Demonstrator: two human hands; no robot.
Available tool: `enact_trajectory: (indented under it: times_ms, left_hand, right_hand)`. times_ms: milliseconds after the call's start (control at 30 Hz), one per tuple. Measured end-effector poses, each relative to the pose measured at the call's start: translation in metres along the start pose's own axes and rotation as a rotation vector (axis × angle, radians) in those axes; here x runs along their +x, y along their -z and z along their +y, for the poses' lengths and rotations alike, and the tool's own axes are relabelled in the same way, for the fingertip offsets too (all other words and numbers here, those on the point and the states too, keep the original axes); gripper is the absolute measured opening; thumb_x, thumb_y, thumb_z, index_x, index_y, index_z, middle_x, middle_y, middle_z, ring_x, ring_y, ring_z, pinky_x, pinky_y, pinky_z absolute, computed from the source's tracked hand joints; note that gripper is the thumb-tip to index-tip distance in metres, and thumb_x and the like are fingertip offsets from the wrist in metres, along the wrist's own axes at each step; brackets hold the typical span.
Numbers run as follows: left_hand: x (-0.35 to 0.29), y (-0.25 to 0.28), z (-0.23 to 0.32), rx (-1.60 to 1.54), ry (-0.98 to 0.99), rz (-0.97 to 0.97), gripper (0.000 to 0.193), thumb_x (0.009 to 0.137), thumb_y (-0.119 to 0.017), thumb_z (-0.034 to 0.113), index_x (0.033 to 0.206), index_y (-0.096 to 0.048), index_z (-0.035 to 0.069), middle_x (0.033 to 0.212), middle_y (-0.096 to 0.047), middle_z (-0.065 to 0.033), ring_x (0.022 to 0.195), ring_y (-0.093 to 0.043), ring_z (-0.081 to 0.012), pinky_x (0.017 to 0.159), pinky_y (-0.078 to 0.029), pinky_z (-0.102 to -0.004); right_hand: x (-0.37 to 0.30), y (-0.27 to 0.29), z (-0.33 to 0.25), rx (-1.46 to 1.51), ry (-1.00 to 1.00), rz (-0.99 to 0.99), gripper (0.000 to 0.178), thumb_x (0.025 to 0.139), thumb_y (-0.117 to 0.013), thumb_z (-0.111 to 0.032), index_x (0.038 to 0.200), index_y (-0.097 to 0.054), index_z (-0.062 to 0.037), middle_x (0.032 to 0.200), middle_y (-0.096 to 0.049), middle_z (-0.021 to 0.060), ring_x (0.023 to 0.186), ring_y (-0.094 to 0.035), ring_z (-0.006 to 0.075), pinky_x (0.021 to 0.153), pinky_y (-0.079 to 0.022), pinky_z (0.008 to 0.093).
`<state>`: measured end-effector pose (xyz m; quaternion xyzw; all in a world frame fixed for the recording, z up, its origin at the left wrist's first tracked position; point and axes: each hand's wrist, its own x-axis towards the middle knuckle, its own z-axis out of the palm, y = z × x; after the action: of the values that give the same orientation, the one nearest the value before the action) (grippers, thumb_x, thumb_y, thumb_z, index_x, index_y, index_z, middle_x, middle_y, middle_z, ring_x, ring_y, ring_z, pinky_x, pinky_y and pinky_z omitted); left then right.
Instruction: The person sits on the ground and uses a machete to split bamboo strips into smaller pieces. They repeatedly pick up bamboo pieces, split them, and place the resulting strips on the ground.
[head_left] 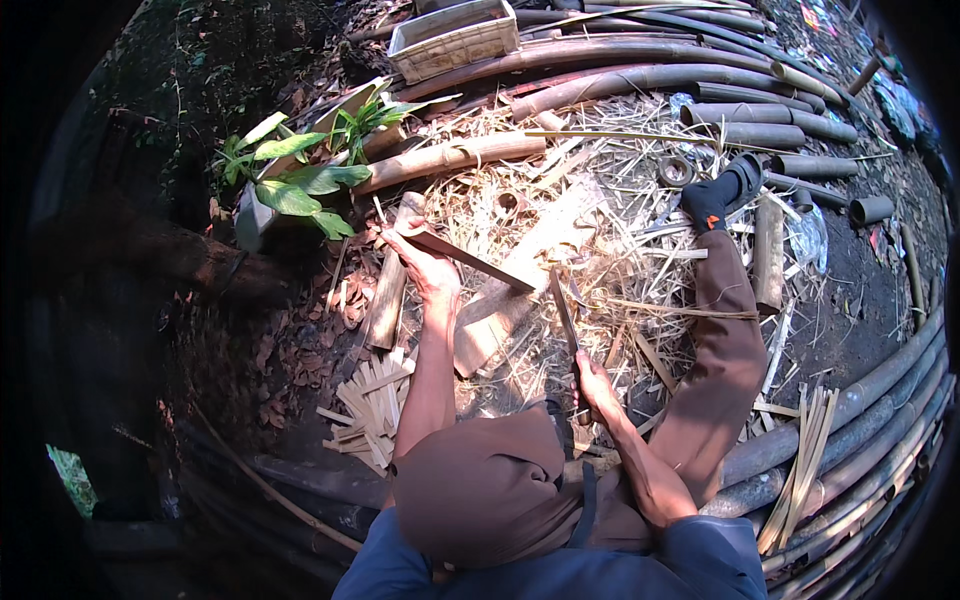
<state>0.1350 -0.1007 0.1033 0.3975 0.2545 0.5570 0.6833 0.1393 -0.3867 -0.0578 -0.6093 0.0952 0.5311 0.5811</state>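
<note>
My left hand is closed around a flat, dark brown bamboo strip, which slants down to the right across a pale wooden block. In my right hand is the handle of a long-bladed knife. Its blade points away from me, its tip just right of the strip's far end; whether the two touch I cannot tell. Thin pale shavings lie on the ground around the block. To the left of my left forearm is a heap of short split bamboo slats.
Bamboo poles lie stacked at the back, near a cream plastic crate. More poles curve along the right. Long slats rest on these. A leafy green plant stands far left. My leg stretches out at right.
</note>
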Motion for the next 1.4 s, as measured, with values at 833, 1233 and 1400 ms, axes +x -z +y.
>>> enact_trajectory:
  times_ms: [833,1233,1400]
  left_hand:
    - [-0.058,0.026,0.007,0.648,0.018,-0.511,0.026,0.084,-0.072,0.006,0.107,-0.066,-0.002,0.099,-0.072,-0.0069,0.086,-0.064,-0.0096,0.078,-0.051,-0.0248]
    - [-0.077,0.015,0.016,0.841,-0.127,-0.618,0.018,0.088,-0.062,-0.001,0.105,-0.067,-0.004,0.088,-0.072,-0.0113,0.079,-0.067,-0.0133,0.071,-0.053,-0.0263]
    - [-0.076,0.028,0.014,0.762,-0.082,-0.620,0.017,0.087,-0.063,0.000,0.103,-0.065,-0.004,0.086,-0.071,-0.0120,0.076,-0.067,-0.0142,0.067,-0.052,-0.0273]
  right_hand:
    - [-0.161,-0.067,-0.154,-0.275,0.673,-0.161,0.038,0.102,-0.043,-0.027,0.134,-0.043,-0.0060,0.071,-0.048,-0.0005,0.060,-0.045,0.0074,0.055,-0.040,0.0261]
    - [-0.153,-0.086,-0.166,-0.070,0.554,-0.365,0.035,0.103,-0.041,-0.025,0.135,-0.042,-0.0107,0.064,-0.039,-0.0063,0.049,-0.036,0.0029,0.044,-0.031,0.0210]
    - [-0.166,-0.085,-0.182,-0.391,0.575,-0.260,0.033,0.102,-0.041,-0.023,0.132,-0.043,-0.0087,0.066,-0.044,0.0003,0.055,-0.044,0.0087,0.052,-0.039,0.0284]
